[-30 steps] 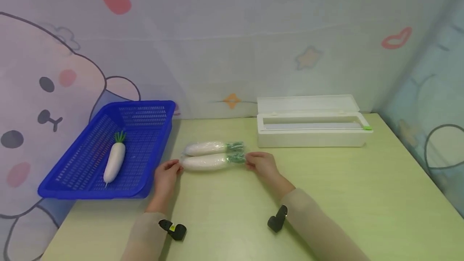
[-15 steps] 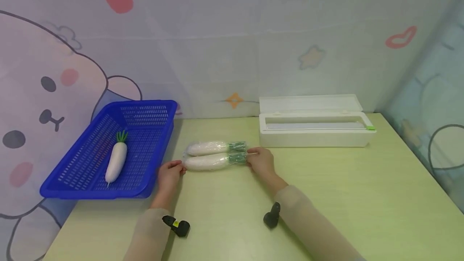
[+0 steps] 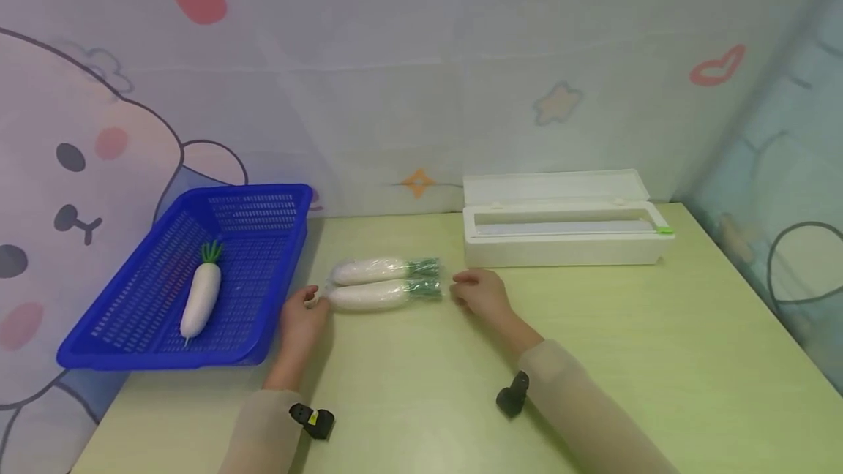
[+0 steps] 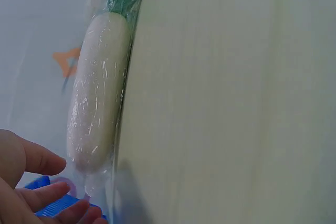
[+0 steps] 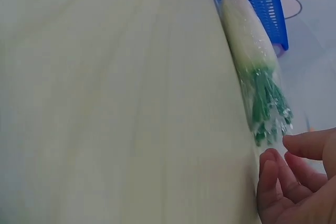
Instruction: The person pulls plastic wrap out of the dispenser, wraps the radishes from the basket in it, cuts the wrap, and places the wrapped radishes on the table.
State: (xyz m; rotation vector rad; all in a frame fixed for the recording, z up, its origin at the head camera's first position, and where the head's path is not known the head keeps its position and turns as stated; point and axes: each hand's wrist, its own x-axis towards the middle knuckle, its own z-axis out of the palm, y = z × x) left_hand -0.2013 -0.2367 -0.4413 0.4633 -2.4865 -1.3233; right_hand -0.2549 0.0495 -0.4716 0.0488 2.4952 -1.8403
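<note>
Two white radishes wrapped in clear film lie side by side on the table, a near radish and a far radish, green tops to the right. At the root end is my left hand; in the left wrist view its thumb and fingers are spread apart beside the wrapped radish, pinching nothing. Past the leafy end, my right hand has loosely bent fingers. The right wrist view shows the right thumb and fingers separated, just short of the green leaves.
A blue plastic basket stands on the left with an unwrapped white radish inside. At the back right sits a white cling film box, lid raised. A printed cloth hangs behind the table.
Both hands have let go of the film at the radishes' ends. The right hand has drawn slightly away to the right, and the left thumb and fingers have parted. The wrapped radishes stay in place.
</note>
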